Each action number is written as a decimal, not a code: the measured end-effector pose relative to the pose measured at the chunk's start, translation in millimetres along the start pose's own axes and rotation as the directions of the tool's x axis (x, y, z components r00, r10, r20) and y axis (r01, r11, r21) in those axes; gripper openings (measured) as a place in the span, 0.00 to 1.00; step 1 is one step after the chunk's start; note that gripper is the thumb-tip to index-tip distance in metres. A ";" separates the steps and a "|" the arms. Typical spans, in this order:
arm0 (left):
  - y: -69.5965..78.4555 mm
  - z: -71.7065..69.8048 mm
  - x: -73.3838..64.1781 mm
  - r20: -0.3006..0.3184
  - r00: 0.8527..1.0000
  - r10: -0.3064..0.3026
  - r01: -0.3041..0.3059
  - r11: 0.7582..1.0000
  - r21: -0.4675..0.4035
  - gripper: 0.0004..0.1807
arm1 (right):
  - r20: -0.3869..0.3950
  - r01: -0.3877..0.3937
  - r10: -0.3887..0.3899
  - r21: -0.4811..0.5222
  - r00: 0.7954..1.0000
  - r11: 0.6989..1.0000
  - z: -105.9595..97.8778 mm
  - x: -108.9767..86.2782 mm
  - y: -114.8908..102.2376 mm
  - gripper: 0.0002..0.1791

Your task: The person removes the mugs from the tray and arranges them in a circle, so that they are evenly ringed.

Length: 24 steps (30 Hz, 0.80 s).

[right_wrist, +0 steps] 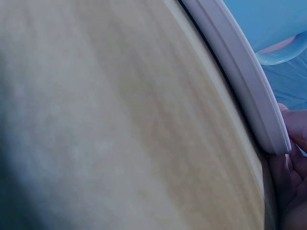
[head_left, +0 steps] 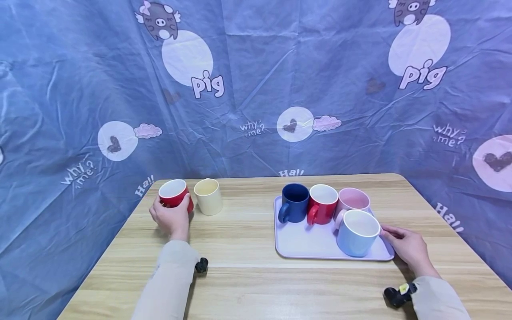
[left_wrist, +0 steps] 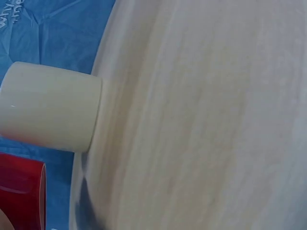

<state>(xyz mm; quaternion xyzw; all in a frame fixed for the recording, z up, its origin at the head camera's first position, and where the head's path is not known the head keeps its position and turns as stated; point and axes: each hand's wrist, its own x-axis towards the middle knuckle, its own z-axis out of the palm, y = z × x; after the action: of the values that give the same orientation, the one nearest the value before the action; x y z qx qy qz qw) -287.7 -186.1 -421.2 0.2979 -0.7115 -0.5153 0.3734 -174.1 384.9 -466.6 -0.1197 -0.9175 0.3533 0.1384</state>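
Observation:
At the far left of the table, my left hand [head_left: 173,218] grips a red mug [head_left: 171,203] with a white inside, thumb and fingers spread around its sides. In the left wrist view the red mug [left_wrist: 21,191] appears raised off the tabletop. Right beside it stands a cream mug [head_left: 210,202], upright. My right hand [head_left: 408,248] pinches the right edge of a pale lilac tray [head_left: 308,244], thumb above the rim and fingers below. On the tray stand a navy mug [head_left: 295,206], another red mug [head_left: 325,209], a pink mug [head_left: 354,198] and a light blue mug [head_left: 356,240].
The wooden table [head_left: 240,284] ends at the back against a blue printed cloth [head_left: 248,80]. The light blue mug stands in front of the pink mug and partly covers it. Bare tabletop lies between the cream mug and the tray.

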 end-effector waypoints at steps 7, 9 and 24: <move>-9.5 4.1 -5.0 -0.006 1.000 -0.003 0.003 1.000 0.018 0.47 | 0.003 0.000 0.000 -0.004 1.000 1.000 -0.9 -1.0 -1.2 0.26; -10.4 5.3 -7.0 -0.016 1.000 -0.002 0.003 1.000 0.028 0.47 | 0.005 0.003 -0.003 -0.007 1.000 1.000 -1.4 -1.6 -2.2 0.26; -17.3 17.9 -17.3 -0.081 0.997 -0.019 0.021 1.000 0.018 0.48 | 0.010 -0.005 0.005 -0.009 1.000 1.000 -1.7 -1.6 -3.0 0.26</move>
<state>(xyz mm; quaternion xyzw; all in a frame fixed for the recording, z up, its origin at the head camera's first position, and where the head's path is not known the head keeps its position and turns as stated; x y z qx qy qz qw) -292.7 -168.0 -445.1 0.3290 -0.6978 -0.4998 0.3938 -172.5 383.2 -463.6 -0.1208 -0.9194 0.3501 0.1326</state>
